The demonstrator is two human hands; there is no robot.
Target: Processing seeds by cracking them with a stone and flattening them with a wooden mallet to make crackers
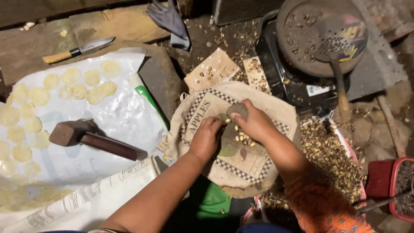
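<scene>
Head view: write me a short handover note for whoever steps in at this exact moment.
Right hand: gripping a small grey stone above the cloth pad.
Left hand: fingertips down on the cloth beside a few small kernels.
Done: many pale flattened discs lie spread on the plastic sheet, with a wooden mallet lying on it; a knife lies above the sheet.
Left: kernels on the cloth not yet flattened; husk litter heaped at the right; a pan on the stove.

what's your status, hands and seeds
Right hand shut on stone. Left hand fingers pinched at seeds on cloth. Nothing blocking.
</scene>
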